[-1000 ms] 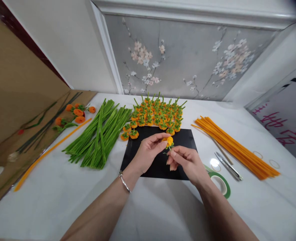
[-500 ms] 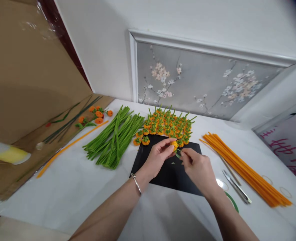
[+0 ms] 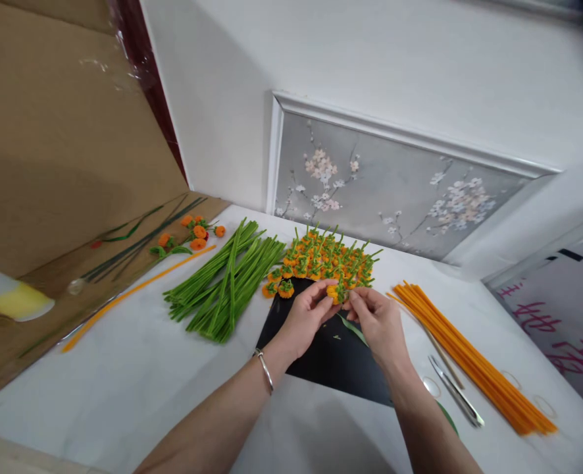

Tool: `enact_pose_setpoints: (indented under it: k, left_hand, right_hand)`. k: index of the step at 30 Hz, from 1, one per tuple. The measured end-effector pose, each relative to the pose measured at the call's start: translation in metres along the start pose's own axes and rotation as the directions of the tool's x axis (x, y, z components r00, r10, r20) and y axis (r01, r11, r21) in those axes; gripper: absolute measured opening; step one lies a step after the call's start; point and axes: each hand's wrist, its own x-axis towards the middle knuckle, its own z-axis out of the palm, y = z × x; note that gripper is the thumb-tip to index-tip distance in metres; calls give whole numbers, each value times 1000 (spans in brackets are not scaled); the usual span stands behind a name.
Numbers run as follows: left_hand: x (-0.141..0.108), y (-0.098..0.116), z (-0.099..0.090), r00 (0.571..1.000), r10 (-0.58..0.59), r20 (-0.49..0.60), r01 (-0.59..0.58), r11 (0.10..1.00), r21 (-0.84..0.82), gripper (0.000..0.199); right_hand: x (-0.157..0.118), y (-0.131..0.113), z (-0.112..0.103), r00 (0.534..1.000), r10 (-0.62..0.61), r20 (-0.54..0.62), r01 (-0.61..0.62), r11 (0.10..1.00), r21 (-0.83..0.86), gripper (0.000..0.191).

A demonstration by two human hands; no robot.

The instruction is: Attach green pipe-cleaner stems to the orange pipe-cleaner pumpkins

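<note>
Between the fingertips of my left hand (image 3: 305, 317) is a small orange flower (image 3: 335, 293) with green at its back. My right hand (image 3: 376, 322) pinches at the green side of the same flower. A green strip (image 3: 354, 330) hangs below the fingers over a black mat (image 3: 333, 362). Just behind the hands stand rows of orange flower heads (image 3: 316, 253) with green stems pointing up. A bundle of green fuzzy stems (image 3: 227, 283) lies to the left of the mat.
Orange fuzzy stems (image 3: 474, 355) and metal tweezers (image 3: 456, 392) lie at the right. Finished-looking orange flowers (image 3: 199, 232) rest at the back left, near a single orange stem (image 3: 133, 293). A yellow and white roll (image 3: 12, 293) is at far left.
The flower has turned so its green side faces right, and my right fingers have come closer to it. More of the green strip shows below. The camera view has shifted slightly.
</note>
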Motion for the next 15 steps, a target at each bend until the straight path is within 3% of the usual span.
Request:
enact_pose_setpoints:
  k: [3, 5, 7, 9, 10, 12, 15]
  left_hand:
    - [0, -1, 0, 1000, 0, 17, 0, 1000, -15, 29]
    - [0, -2, -1, 1000, -4, 4, 4, 1000, -15, 30]
    - [0, -3, -2, 996, 42, -72, -38, 998, 54, 35]
    - [-5, -3, -3, 964, 221, -147, -179, 951, 253, 43]
    - [-9, -3, -2, 928, 347, -135, -273, 881, 387, 46]
    - [-18, -3, 2, 831, 552, 73, -481, 646, 593, 48]
    - [-33, -4, 11, 705, 570, 422, -682, 384, 622, 51]
  right_hand:
    - [4, -1, 3, 998, 58, -1, -57, 985, 160, 30]
    - [7, 0, 4, 997, 76, 16, -78, 982, 170, 31]
    - [10, 1, 4, 998, 53, 30, -55, 996, 74, 33]
    - [13, 2, 3, 1000, -17, 13, 19, 990, -138, 30]
    - [15, 2, 3, 998, -64, 2, 62, 963, -263, 27]
    - [19, 3, 5, 988, -155, 30, 152, 892, -425, 21]
    - [26, 5, 15, 966, -226, 127, 258, 887, -384, 19]
